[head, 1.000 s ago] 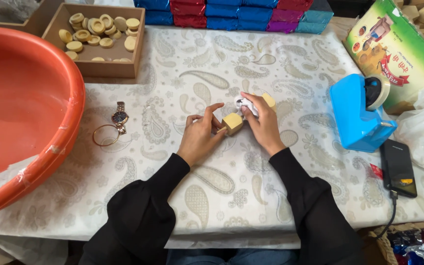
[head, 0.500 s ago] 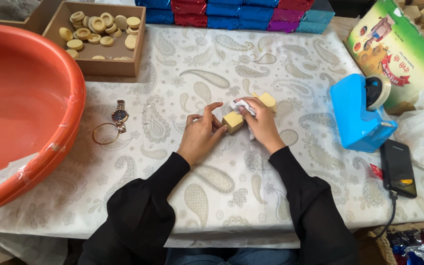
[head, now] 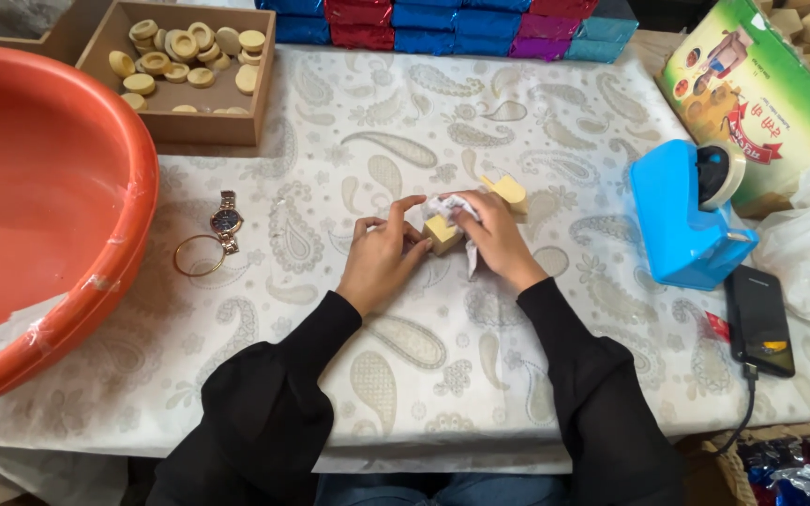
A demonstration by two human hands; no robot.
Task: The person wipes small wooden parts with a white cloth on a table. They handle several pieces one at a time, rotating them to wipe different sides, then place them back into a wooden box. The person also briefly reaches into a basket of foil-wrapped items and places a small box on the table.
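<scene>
Both my hands meet at the middle of the table over a small pale yellow block [head: 442, 231]. My left hand [head: 382, 260] pinches the block from its left side. Over the block's right and top, my right hand [head: 493, 239] presses a sheet of clear wrapping film [head: 446, 206] around it. A second yellow block [head: 508, 191] lies on the cloth just beyond my right fingers, untouched. Black sleeves cover both forearms.
A big orange basin [head: 96, 244] fills the left. A cardboard tray [head: 124, 124] of round yellow pieces sits far left; a wristwatch [head: 226, 221] and bangle [head: 199, 255] lie beside the basin. A blue tape dispenser [head: 682, 220], phone [head: 758, 319], green carton [head: 752, 89] and coloured boxes [head: 442, 21] stand right and back.
My hands have stayed in place over the block. The right fingers have shifted slightly, pressing the film further around it.
</scene>
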